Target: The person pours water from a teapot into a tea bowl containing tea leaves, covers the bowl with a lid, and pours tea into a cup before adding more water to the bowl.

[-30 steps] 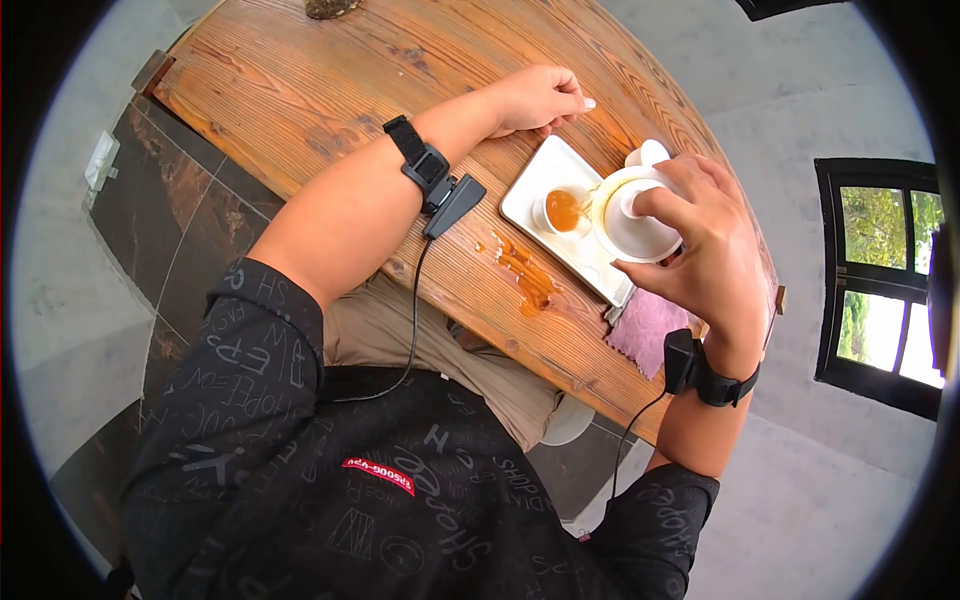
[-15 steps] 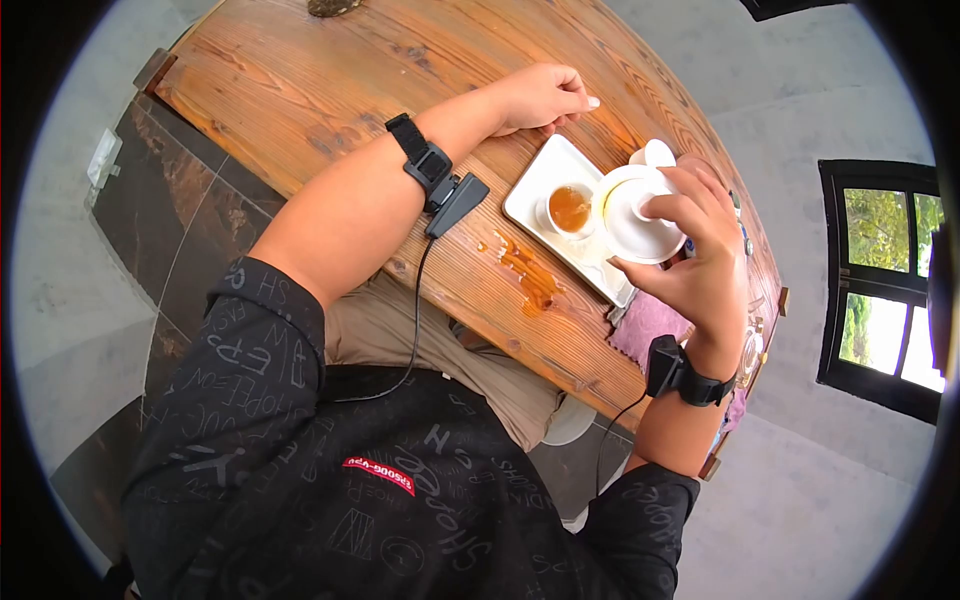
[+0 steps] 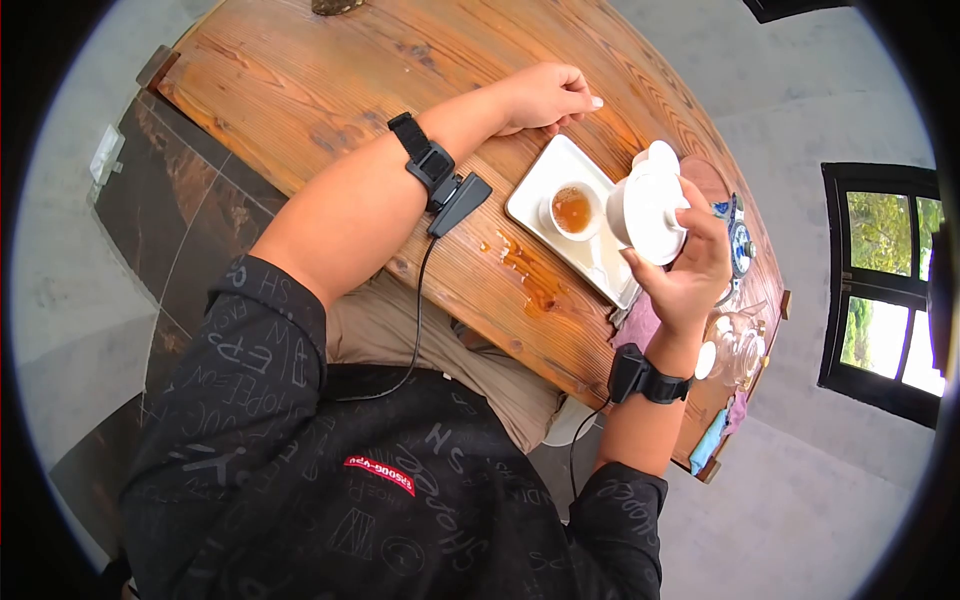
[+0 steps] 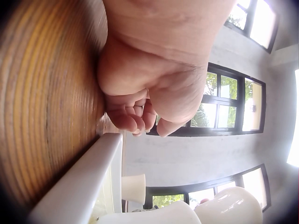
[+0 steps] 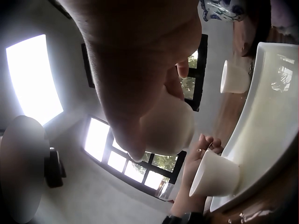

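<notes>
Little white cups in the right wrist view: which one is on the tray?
The cup with brown drink inside, the tray cup, stands on the white tray. The other cup stands beyond the tray's edge.

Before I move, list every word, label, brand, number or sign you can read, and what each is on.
"EP", grey print on the black shirt's left sleeve; the next letter is unclear.
"H", large grey letter on the black shirt's chest.
Small red rectangular chest label: lettering too small and blurred to read.
Other grey shirt print: too faint.
White rectangular tray, white lidded bowl: no lettering visible.
</notes>
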A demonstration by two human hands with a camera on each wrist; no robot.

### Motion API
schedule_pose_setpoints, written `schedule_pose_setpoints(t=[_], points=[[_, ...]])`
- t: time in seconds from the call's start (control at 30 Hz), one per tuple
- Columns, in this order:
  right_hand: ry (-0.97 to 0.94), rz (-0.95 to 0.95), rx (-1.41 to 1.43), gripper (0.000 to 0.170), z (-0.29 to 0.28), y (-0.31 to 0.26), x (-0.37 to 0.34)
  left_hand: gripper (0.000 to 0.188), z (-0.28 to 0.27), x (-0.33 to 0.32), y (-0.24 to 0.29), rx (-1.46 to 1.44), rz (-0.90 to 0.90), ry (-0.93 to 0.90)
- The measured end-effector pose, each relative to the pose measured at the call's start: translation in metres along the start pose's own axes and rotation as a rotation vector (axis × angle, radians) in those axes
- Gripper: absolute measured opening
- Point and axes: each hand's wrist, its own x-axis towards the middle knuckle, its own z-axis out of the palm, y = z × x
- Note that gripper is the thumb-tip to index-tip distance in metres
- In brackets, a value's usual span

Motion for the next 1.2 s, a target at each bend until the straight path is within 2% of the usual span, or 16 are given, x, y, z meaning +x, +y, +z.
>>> schedule_pose_setpoints(t=[0.1, 0.33, 0.37, 0.43, 0.5, 0.57, 0.77, 1.2], points=[[0.029, 0.014, 0.077, 0.060, -0.012, 0.002, 0.001, 0.023, 0.000, -0.002, 0.003, 0.009, 0.003, 0.003], [0.214, 0.148, -0.263, 0.051, -0.040, 0.014, -0.004, 0.021, 0.002, -0.003, 0.006, 0.016, -0.009, 0.025], [0.215, 0.149, -0.266, 0.051, -0.043, 0.016, -0.003, 0.021, 0.001, -0.003, 0.005, 0.015, -0.008, 0.022], [0.241, 0.237, -0.453, 0.047, -0.049, 0.018, 0.001, 0.021, 0.001, -0.002, 0.004, 0.004, -0.011, 0.019], [0.254, 0.221, -0.545, 0.046, -0.051, 0.017, 0.008, 0.022, 0.001, -0.001, 0.002, -0.002, -0.011, 0.018], [0.191, 0.372, -0.680, 0.048, -0.049, 0.003, 0.021, 0.022, 0.002, -0.001, 0.002, -0.008, -0.009, 0.019], [0.070, 0.530, -0.724, 0.049, -0.045, -0.011, 0.049, 0.023, 0.001, -0.003, 0.005, 0.002, -0.011, 0.021], [-0.202, 0.591, -0.847, 0.048, -0.041, -0.011, 0.085, 0.022, 0.000, -0.004, 0.005, 0.023, 0.003, 0.007]])
